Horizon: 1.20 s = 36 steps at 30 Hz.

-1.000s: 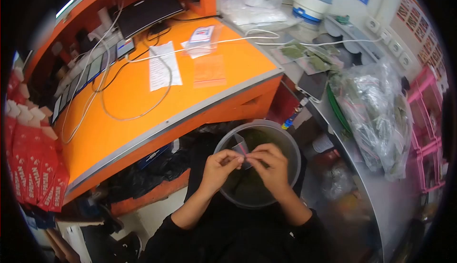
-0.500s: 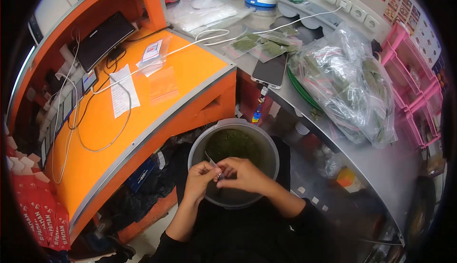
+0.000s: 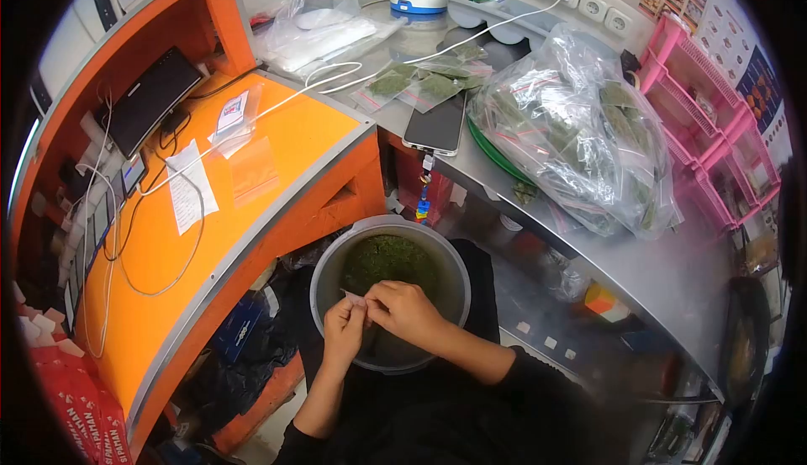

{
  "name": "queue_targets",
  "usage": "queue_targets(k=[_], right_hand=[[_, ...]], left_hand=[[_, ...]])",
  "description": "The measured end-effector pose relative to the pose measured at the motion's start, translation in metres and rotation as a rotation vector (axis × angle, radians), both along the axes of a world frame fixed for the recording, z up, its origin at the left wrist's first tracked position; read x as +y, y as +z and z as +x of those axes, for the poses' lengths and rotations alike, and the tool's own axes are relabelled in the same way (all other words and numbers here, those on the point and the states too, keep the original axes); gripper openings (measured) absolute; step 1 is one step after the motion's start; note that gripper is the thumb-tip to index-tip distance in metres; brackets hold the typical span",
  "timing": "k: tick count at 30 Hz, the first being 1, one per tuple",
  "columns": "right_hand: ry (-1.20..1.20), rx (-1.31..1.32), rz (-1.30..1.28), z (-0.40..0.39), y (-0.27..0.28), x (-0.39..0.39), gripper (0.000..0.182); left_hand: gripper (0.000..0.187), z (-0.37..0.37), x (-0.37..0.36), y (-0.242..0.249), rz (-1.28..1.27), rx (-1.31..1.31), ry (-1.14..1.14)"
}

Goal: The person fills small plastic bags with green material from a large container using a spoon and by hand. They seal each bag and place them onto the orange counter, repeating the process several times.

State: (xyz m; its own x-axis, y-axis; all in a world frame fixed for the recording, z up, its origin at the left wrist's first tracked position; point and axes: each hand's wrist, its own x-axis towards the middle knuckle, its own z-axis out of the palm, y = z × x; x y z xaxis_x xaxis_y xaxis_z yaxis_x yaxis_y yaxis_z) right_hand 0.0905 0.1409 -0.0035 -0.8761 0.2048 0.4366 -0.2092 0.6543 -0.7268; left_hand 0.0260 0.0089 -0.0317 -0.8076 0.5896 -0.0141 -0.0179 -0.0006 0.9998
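My left hand point(image 3: 342, 332) and my right hand point(image 3: 409, 312) meet above a grey round tub point(image 3: 317, 288), thumbs and fingertips pinched together. Between them is a small, thin plastic bag point(image 3: 356, 298), of which only a pale pinkish edge shows; the fingers cover the rest. Chopped green leaf point(image 3: 388, 259) lies in the bottom of the tub, below the hands. The tub rests in my lap, between my legs.
An orange desk point(image 3: 286, 141) curves along the left, with a receipt point(image 3: 192, 192) and an orange-looking zip bag point(image 3: 254, 171). On the steel counter are a phone point(image 3: 435, 129), flat bags of green leaf point(image 3: 433, 88) and a large clear bag point(image 3: 580, 141) of more. Pink racks point(image 3: 710, 120) stand right.
The view has shifted, so the desk and counter sit further left. My fingers have closed nearer together around the small bag, and less of it shows.
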Motion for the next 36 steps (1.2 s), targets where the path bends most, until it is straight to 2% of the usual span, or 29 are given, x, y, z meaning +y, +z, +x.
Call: queue_targets(k=[4,7,9,11,13,16,18,19,21,23,26,29,30,31,33,35,36], right_hand=[[-0.126,-0.037,0.033,-0.003,-0.016,-0.007,0.008],[-0.181,-0.029,0.048,-0.006,-0.018,-0.009,0.007],[-0.221,-0.062,0.083,-0.008,-0.016,0.003,0.009],[-0.137,-0.041,0.180,-0.006,-0.007,0.004,0.008],[-0.009,-0.027,0.321,0.000,0.001,0.004,0.012],[0.266,0.085,0.628,0.009,0.032,0.003,0.019],[0.423,0.224,0.813,0.010,0.034,0.001,0.022],[0.531,0.191,0.876,0.013,0.033,-0.001,0.022],[0.735,0.119,1.002,0.019,0.031,0.000,0.022],[0.701,-0.052,0.824,0.021,0.031,0.002,0.018],[0.602,-0.171,0.516,0.015,0.040,0.001,0.023],[0.628,-0.211,0.300,0.007,0.030,-0.010,0.029],[0.658,-0.223,0.248,0.004,0.027,-0.014,0.031],[0.688,-0.235,0.195,-0.001,0.026,-0.017,0.032],[0.584,-0.087,0.039,-0.014,0.037,-0.016,0.029],[0.349,-0.094,-0.027,-0.024,0.041,0.002,0.024],[0.232,-0.099,0.013,-0.028,0.031,0.012,0.019]], left_hand=[[0.017,-0.004,0.003,-0.008,-0.049,0.064,0.064],[0.014,-0.005,0.002,-0.020,-0.074,0.208,0.106],[0.014,0.003,-0.001,-0.010,-0.269,0.520,0.104],[0.018,0.011,0.002,-0.006,-0.159,0.351,0.137],[0.019,-0.001,-0.010,0.006,-0.321,0.360,0.091],[0.019,-0.025,-0.030,0.023,-0.274,0.084,-0.194],[0.019,-0.033,-0.038,0.038,-0.356,0.045,-0.407],[0.020,-0.035,-0.041,0.047,-0.396,0.022,-0.523],[0.022,-0.038,-0.047,0.067,-0.635,0.287,-0.669],[0.025,-0.043,-0.051,0.078,-0.795,0.453,-0.747],[0.036,-0.045,-0.061,0.080,-0.270,0.317,-0.515],[0.052,-0.017,-0.058,0.056,-0.025,0.345,-0.560],[0.056,-0.013,-0.060,0.057,-0.183,0.277,-0.562],[0.052,-0.016,-0.063,0.049,-0.096,0.158,-0.451],[0.043,-0.022,-0.076,0.024,0.065,-0.103,-0.227],[0.036,-0.031,-0.101,0.023,0.304,-0.433,-0.038],[0.037,-0.032,-0.114,0.013,0.504,-0.609,0.010]])
